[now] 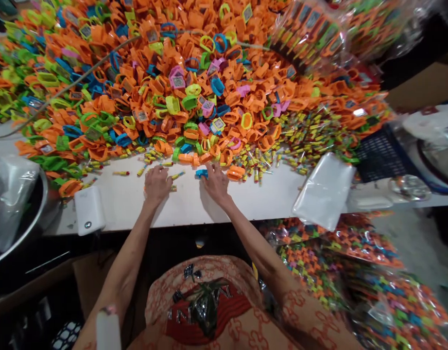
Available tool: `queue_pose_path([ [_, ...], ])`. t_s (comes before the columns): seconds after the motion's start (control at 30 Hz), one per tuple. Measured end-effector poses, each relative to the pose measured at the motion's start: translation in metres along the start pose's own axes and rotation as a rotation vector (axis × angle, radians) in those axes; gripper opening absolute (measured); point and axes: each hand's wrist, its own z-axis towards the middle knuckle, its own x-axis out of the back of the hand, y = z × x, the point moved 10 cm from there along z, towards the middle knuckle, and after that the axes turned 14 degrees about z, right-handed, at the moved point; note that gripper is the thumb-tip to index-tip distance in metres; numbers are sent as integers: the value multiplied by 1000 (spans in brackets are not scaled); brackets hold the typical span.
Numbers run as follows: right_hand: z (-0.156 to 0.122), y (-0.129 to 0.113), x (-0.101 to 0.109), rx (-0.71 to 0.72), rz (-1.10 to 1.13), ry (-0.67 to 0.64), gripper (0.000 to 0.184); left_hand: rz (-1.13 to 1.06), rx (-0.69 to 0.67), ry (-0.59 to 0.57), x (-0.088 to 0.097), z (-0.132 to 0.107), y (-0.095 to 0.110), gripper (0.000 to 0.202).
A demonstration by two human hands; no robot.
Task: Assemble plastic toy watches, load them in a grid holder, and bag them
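A huge heap of plastic ring toys (195, 82), mostly orange with green, blue and pink ones, covers the back of a white table (195, 204). Small yellow wrapped sticks (304, 141) lie along its front edge. My left hand (157, 183) rests palm down on the table, fingers curled over small sticks at the heap's edge; what it grips is hidden. My right hand (215, 182) reaches to the heap with its fingertips on a blue ring toy (201, 173).
A stack of clear plastic bags (323, 192) hangs over the table's front right. A small white device (89, 210) sits at the front left beside a metal bowl (25, 228). A dark blue basket (382, 153) stands right. Filled bags of toys (355, 272) lie below.
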Motion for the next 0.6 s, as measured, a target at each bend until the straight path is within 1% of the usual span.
queue_pose_path([
  [0.03, 0, -7, -2, 15, -5, 0, 49, -9, 27, -20, 0, 2, -4, 37],
  [0.07, 1, -18, -8, 42, -11, -28, 47, -22, 42, -35, 0, 2, -7, 36],
  [0.13, 5, -45, -28, 131, -26, -141, 44, -41, 47, -49, 2, -4, -13, 34],
  [0.2, 10, -71, -52, 235, -49, -259, 44, -26, 34, -64, 5, -15, -18, 32],
  [0.27, 17, -85, -70, 295, -70, -323, 43, 22, 24, -95, 5, -25, -22, 31],
  [0.33, 24, -88, -78, 295, -63, -324, 39, 84, 20, -139, 4, -29, -22, 32],
  [0.43, 30, -80, -73, 232, 24, -270, 31, 153, 13, -216, -2, -20, -19, 30],
  [0.5, 29, -71, -68, 164, 132, -265, 26, 184, 9, -249, -6, -9, -17, 27],
  [0.6, 19, -52, -66, 27, 349, -266, 15, 208, 0, -258, -9, 6, -14, 23],
])
